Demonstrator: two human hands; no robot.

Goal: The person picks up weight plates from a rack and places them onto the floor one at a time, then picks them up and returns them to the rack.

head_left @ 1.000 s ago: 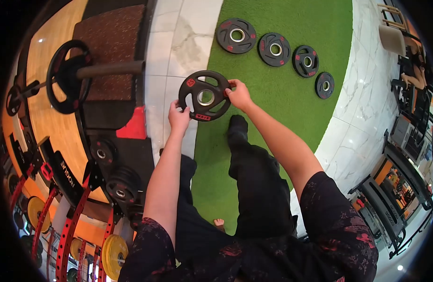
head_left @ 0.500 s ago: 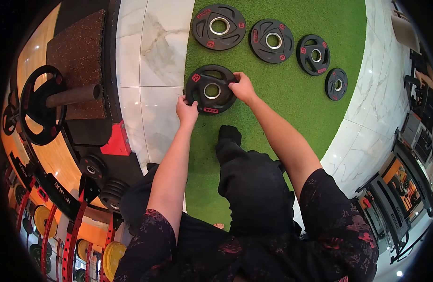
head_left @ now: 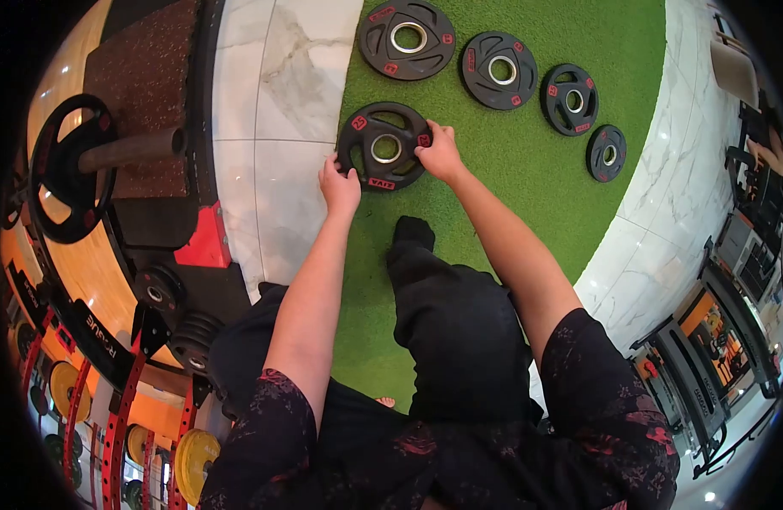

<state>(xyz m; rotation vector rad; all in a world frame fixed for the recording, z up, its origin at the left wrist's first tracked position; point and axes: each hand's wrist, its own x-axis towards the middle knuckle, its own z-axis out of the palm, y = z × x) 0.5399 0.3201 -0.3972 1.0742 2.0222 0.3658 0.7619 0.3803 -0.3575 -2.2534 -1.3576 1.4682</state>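
Note:
A black weight plate (head_left: 368, 165) with red labels, a "25" among them, and a steel-rimmed centre hole lies on or just above the green turf, close to its left edge. My left hand (head_left: 340, 189) grips its lower left rim, thumb on top and fingers around the outer edge. On the opposite side my right hand (head_left: 441, 155) holds the rim, its thumb over the top beside a red label. The undersides of the fingers are hidden. Beyond the plate lies a larger black plate (head_left: 377, 38), flat on the turf.
Rightward from it lie a medium plate (head_left: 519, 68), a smaller plate (head_left: 585, 109) and the smallest plate (head_left: 606, 161). Marble tiles (head_left: 294, 187) border the turf. At left, a barbell sleeve (head_left: 132, 151) juts out over a rubber mat; below stand racks (head_left: 124, 412). My foot (head_left: 414, 229) is near the held plate.
The view has shifted slightly, so the held plate and both hands sit a little higher in the picture. My right thumb now uncovers a red label on the rim.

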